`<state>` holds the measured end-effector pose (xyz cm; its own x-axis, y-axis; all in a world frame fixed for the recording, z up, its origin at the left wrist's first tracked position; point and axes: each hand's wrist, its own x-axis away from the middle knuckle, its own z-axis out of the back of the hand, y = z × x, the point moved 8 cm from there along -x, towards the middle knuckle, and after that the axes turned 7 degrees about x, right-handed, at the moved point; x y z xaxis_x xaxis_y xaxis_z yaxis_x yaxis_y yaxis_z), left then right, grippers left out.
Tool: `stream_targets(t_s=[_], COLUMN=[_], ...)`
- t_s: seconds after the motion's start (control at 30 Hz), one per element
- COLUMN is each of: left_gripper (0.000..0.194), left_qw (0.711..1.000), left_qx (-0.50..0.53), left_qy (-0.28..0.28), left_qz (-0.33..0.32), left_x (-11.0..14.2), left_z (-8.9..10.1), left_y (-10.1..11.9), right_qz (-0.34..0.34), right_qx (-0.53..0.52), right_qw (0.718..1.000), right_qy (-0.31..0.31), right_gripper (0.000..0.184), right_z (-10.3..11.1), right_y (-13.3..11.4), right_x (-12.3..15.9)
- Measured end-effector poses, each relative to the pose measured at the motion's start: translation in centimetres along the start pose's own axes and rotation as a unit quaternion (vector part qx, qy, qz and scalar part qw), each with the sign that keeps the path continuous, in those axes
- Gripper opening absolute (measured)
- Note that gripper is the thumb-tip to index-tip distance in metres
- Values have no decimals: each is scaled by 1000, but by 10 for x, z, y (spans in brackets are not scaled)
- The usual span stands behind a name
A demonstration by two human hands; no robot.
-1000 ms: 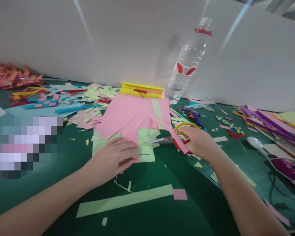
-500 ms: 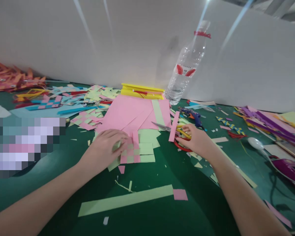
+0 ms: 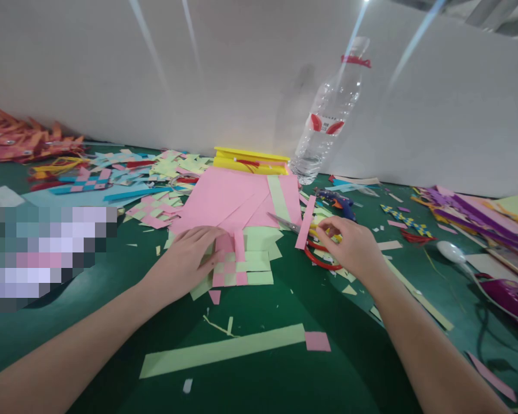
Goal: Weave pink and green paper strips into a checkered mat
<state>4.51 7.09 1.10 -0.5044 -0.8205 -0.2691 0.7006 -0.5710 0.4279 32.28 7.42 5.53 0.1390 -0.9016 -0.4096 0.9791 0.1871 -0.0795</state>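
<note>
My left hand (image 3: 187,259) rests over a pink and pale green woven paper piece (image 3: 229,267), fingers curled down onto its left edge and thumb against the strips. One pink strip (image 3: 240,246) stands out of the weave. Further right, my right hand (image 3: 349,244) is over scissors (image 3: 323,257) with red and yellow handles. Its thumb and fingertips are drawn together; anything between them is hidden. The scissor blades point left, and a loose pink strip (image 3: 306,221) lies across them. Behind the weave are pink paper sheets (image 3: 228,192) with a pale green strip across them.
A leaning plastic bottle (image 3: 328,115) stands by the wall beside a yellow folder (image 3: 250,160). At right lie a blue glue gun (image 3: 341,202), a white spoon-shaped object (image 3: 449,252) and purple strips (image 3: 466,210). A long green strip (image 3: 224,349) lies in front; scraps cover the left.
My right hand's thumb and fingers have come closer together and shifted slightly off the scissors, so more of the red handle shows. My left hand stays on the weave.
</note>
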Motion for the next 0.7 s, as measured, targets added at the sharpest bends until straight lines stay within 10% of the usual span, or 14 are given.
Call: stream_targets(t_s=[0.7], left_gripper=[47], left_qw=[997], left_qx=[-10], left_qy=[-34], left_qz=[-64], left_x=[-9], left_z=[-13], left_y=[18], right_qz=[-54], right_qx=[-23], right_qw=[996], right_qy=[65], right_gripper=[21], right_z=[6], right_y=[20], right_x=[-3])
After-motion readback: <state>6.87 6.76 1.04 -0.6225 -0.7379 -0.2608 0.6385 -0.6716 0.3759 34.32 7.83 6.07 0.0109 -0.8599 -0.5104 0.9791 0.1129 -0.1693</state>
